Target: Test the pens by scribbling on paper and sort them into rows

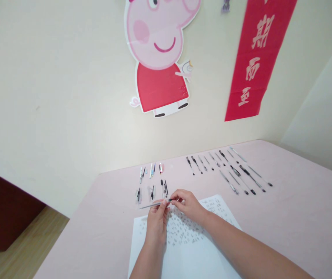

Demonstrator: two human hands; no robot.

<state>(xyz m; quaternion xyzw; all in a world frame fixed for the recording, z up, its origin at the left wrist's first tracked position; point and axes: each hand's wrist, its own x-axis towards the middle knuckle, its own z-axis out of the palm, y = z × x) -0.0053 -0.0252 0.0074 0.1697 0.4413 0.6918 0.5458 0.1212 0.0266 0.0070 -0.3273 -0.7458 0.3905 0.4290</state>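
Observation:
My left hand (158,223) and my right hand (189,205) meet over the top edge of a white sheet of paper (189,252) covered in handwriting. Both pinch one thin pen (154,204) that lies nearly level, its tip pointing left. The left fingers grip its middle and the right fingers close on its right end. Just beyond the hands, small pen parts (152,182) lie in short rows on the pink table (299,217).
Several pens (232,170) lie in rows at the table's back right. A cream wall rises behind the table, with a cartoon pig cut-out (160,58) and a red banner (255,62). At the left a wooden floor (17,252) and a dark red cabinet (6,209) show.

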